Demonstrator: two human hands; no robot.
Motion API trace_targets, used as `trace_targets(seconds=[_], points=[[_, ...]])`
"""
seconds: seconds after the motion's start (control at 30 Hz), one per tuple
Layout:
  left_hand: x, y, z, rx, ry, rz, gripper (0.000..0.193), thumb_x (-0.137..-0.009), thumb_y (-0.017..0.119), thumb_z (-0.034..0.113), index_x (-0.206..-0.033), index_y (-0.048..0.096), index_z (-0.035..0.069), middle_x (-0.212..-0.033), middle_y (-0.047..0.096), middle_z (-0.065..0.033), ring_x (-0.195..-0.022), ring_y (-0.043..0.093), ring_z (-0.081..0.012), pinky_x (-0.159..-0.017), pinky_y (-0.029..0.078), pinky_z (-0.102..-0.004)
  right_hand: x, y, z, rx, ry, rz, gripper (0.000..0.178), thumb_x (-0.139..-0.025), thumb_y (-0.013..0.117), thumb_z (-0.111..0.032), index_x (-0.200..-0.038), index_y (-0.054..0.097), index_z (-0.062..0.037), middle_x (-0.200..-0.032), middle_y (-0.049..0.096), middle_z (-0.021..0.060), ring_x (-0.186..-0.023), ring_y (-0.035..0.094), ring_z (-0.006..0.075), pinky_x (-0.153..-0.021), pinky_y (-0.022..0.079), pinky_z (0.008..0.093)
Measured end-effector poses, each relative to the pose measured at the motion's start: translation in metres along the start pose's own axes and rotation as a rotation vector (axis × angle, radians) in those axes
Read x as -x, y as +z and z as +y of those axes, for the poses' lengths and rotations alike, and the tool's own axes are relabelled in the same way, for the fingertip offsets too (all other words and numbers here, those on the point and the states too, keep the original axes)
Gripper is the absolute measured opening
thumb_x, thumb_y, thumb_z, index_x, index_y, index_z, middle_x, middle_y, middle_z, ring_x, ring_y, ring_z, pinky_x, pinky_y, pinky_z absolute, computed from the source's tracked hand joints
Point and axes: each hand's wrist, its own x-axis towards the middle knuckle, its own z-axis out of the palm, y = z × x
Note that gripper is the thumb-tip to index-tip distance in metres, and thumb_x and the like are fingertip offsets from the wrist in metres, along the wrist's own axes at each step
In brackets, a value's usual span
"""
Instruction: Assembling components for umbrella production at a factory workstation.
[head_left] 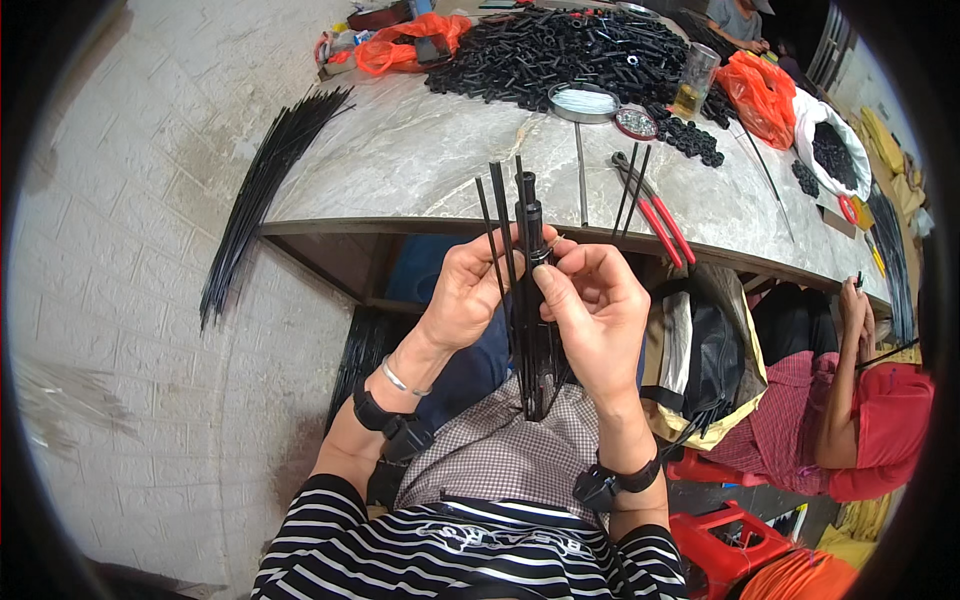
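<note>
In front of my chest stands an upright black stepped tube (534, 212), with several thin black rods (495, 212) beside it. My left hand (470, 285) is closed, its fingers pinching around the rods and the tube's left side. From the other side, my right hand (603, 300) is closed on the tube, thumb pressed to it just below the wider collar. A small thin piece shows near the two index fingertips, too small to name. The lower ends of the tube and rods reach down to the checked cloth (500, 450) on my lap.
A big heap of black parts (540, 50) covers the marble-patterned table's far side. Red-handled pliers (660, 215) and a round dish (583, 102) lie nearer. Long black rods (270, 190) overhang the left edge. A co-worker in red (890, 420) sits at right, near a red stool (728, 540).
</note>
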Motion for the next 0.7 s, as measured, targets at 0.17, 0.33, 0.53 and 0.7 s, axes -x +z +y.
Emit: trace_targets(seconds=[0.17, 0.33, 0.53, 0.7], points=[[-0.005, 0.004, 0.007, 0.06, -0.116, 0.007, 0.035, -0.093, 0.054, 0.01, -0.126, 0.05, -0.001, -0.118, 0.059, -0.0121, -0.106, 0.06, -0.0201, -0.09, 0.051, -0.0325, -0.007, 0.0, 0.004, -0.167, 0.043, -0.005, 0.019, -0.082, 0.068, -0.001, -0.077, 0.05, -0.0008, -0.083, 0.064, 0.0069, -0.061, 0.052, 0.0015, -0.052, 0.043, 0.0169], [-0.006, 0.022, 0.016, 0.18, -0.154, 0.189, 0.039, -0.09, 0.047, -0.005, -0.128, 0.046, 0.0, -0.112, 0.061, -0.0148, -0.101, 0.062, -0.0205, -0.084, 0.054, -0.0319, -0.013, -0.002, 0.003, -0.161, 0.107, -0.007, 0.018, -0.08, 0.069, 0.0, -0.078, 0.051, -0.0018, -0.081, 0.064, 0.0065, -0.058, 0.054, 0.0018, -0.047, 0.045, 0.0161], [0.003, 0.021, 0.01, 0.262, -0.207, 0.237, 0.038, -0.093, 0.046, 0.0, -0.131, 0.044, 0.002, -0.113, 0.061, -0.0154, -0.103, 0.062, -0.022, -0.086, 0.054, -0.0324, -0.008, -0.001, 0.001, -0.13, 0.092, 0.001, 0.017, -0.079, 0.071, -0.001, -0.083, 0.054, 0.0, -0.077, 0.062, 0.0038, -0.059, 0.054, 0.0025, -0.05, 0.045, 0.0165], [0.013, 0.029, 0.023, 0.464, -0.163, 0.222, 0.04, -0.098, 0.046, 0.02, -0.13, 0.044, -0.002, -0.119, 0.057, -0.0154, -0.111, 0.056, -0.0205, -0.093, 0.049, -0.034, 0.002, 0.0, -0.004, -0.12, 0.039, -0.009, 0.017, -0.079, 0.071, -0.001, -0.085, 0.055, 0.001, -0.075, 0.062, 0.0027, -0.06, 0.055, 0.0031, -0.051, 0.046, 0.0169]])
